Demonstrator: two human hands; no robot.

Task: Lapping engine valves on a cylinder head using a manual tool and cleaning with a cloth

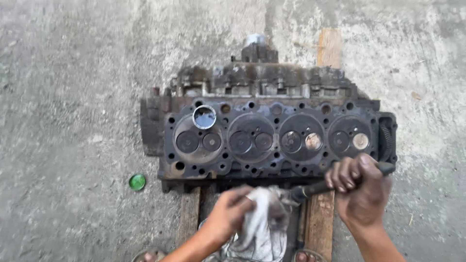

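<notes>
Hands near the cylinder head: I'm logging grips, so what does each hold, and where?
The right hand grips a dark rod-like tool by its handle end. The left hand clutches a grey rag, bunched over the tool's tip.

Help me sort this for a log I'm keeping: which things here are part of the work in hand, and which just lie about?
In use:
- dark rod-like tool, gripped by right hand
- grey rag, held by left hand at the tool's end

Lying about:
- cylinder head on wooden planks
- small metal cup
- green cap
</notes>
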